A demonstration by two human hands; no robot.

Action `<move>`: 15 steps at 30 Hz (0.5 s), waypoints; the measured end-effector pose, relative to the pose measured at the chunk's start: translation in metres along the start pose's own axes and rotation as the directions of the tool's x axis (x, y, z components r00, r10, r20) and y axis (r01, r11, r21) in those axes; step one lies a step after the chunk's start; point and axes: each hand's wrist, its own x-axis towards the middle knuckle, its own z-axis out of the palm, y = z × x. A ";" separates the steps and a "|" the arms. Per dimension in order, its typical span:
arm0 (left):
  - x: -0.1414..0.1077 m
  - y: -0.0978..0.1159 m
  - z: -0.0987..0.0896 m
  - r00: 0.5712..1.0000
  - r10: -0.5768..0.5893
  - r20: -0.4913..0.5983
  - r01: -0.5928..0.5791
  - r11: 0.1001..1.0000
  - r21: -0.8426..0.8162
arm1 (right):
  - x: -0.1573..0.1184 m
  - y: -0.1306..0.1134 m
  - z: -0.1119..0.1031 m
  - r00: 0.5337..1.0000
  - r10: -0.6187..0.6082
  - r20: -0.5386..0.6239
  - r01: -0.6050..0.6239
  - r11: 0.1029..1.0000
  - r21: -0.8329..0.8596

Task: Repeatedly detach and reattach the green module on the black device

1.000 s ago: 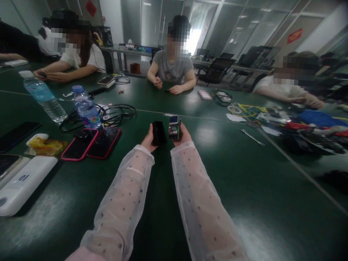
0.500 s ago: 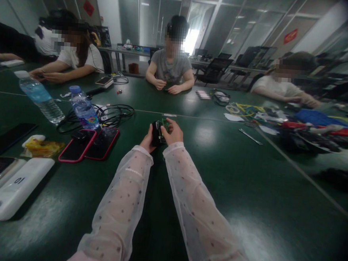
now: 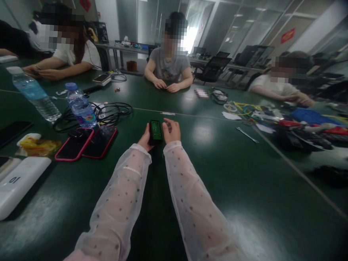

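My left hand (image 3: 145, 138) grips a small black case (image 3: 159, 143) from its left side, above the green table. A green circuit board (image 3: 155, 130) lies flat within the case, facing up. Just to the right is my right hand (image 3: 172, 131), with its fingers loosely bent and apart and nothing visible in them. A small gap separates it from the case.
Two water bottles (image 3: 80, 106), coiled black cables (image 3: 118, 110), phones (image 3: 100, 143) and a white power bank (image 3: 13, 187) lie to the left. A thin metal tool (image 3: 247, 135) and heaped cables (image 3: 247, 108) are at right. Several people sit around the table.
The green circuit board was tilted in my right hand's fingers at the case; now it lies flat in it. My right hand has let go and drawn slightly away.
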 end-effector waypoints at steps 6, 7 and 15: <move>0.001 0.002 -0.001 0.999 -0.009 -0.037 0.008 0.999 -0.039 | 0.012 0.014 -0.013 0.868 0.489 0.088 -0.472 0.756 0.453; 0.000 0.003 -0.001 0.999 -0.006 -0.033 0.005 0.999 -0.044 | 0.011 0.017 -0.017 0.833 0.535 0.144 -0.525 0.679 0.514; -0.007 0.008 0.000 0.999 0.026 -0.020 -0.026 0.999 0.022 | -0.002 0.034 -0.041 0.691 0.637 0.342 -0.622 0.282 0.731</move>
